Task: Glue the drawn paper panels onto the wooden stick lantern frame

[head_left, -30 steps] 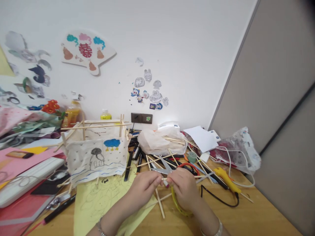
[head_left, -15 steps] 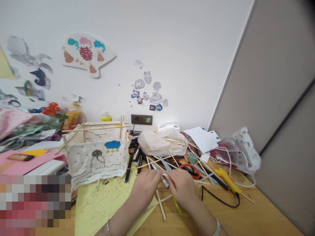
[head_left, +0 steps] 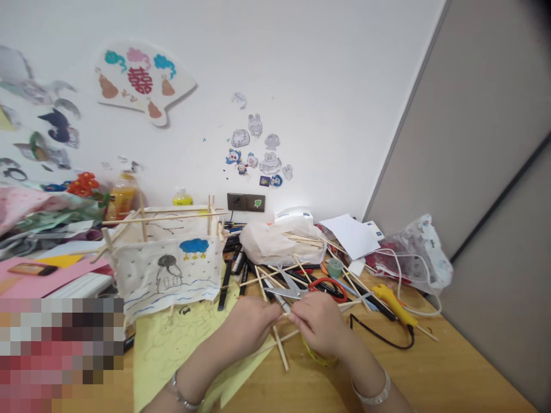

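My left hand (head_left: 253,324) and my right hand (head_left: 321,324) meet above the table, thumbs and fingertips pinched close together. A short bit of pale wooden stick (head_left: 284,314) shows between them; most of it is hidden by the fingers. Just beyond the hands lie red-handled scissors (head_left: 329,288), blades apart, on a jumble of markers (head_left: 226,287) and loose wooden sticks (head_left: 282,351). A yellow roll of tape (head_left: 316,354) is partly covered by my right hand. Yellow paper with line drawings (head_left: 166,358) lies under my left forearm.
To the left stands a stick frame (head_left: 166,219) with a drawn-on white cloth panel (head_left: 170,275). A yellow glue gun (head_left: 394,304) with a black cord lies at right. Behind are a white plastic bag (head_left: 275,246), paper sheets (head_left: 350,238) and a clear bag (head_left: 424,252). The wall rises at the back.
Both hands have come slightly nearer and lower, uncovering more of the scissors' blades. The fingers are still pinched together around the stick. The view has shifted a little.
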A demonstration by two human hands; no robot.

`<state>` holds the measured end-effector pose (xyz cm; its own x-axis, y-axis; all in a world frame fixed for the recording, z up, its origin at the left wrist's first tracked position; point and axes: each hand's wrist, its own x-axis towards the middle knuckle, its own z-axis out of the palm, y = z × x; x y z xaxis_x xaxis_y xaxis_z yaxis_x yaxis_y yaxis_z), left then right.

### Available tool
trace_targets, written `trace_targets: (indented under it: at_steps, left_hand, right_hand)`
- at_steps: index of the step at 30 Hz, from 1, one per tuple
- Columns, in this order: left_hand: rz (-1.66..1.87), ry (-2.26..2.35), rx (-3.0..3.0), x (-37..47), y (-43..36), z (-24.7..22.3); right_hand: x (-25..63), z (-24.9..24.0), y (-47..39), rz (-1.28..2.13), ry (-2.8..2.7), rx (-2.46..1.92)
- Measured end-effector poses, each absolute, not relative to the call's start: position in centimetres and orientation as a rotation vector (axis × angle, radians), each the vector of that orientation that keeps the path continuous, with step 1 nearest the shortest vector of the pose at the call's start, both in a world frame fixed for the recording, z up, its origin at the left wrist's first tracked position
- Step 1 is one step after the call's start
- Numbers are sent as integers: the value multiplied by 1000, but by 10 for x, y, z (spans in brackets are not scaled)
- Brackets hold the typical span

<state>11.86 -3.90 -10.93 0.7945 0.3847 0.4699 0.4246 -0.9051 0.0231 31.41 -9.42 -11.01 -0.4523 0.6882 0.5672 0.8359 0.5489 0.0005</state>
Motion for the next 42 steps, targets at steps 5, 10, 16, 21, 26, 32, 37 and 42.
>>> trace_targets:
  at_steps: [5, 10, 16, 21, 26, 32, 37, 42]
  left_hand:
    - [-599, -687, -2975, 119, -44, -103]
    - [-528, -692, -3067, 109, -42, -96]
    - [-790, -1222, -3132, 83, -18, -103]
    - [-1631, -1638, -3556, 103, -25, -114]
    - [-2116, -1795, -3689, 119, -35, -115]
    - [-2227, -1931, -3451, 118, -30, -115]
    - [-1264, -1856, -3174, 109, -17, -120]
    - [-906, -1880, -2921, 100, -15, -126]
  right_hand:
    - [312, -107, -97, -366, -2310, -1223]
    - [319, -104, -100, -358, -2327, -1188]
    - [339, -100, -94, -356, -2172, -1256]
    - [325, -106, -89, 325, -1727, -1246]
    - [300, -118, -86, 941, -1314, -1055]
    - [288, -121, -87, 1003, -1348, -988]
    - [298, -114, -87, 923, -1236, -1031]
    - [312, -117, -81, 462, -1441, -1249]
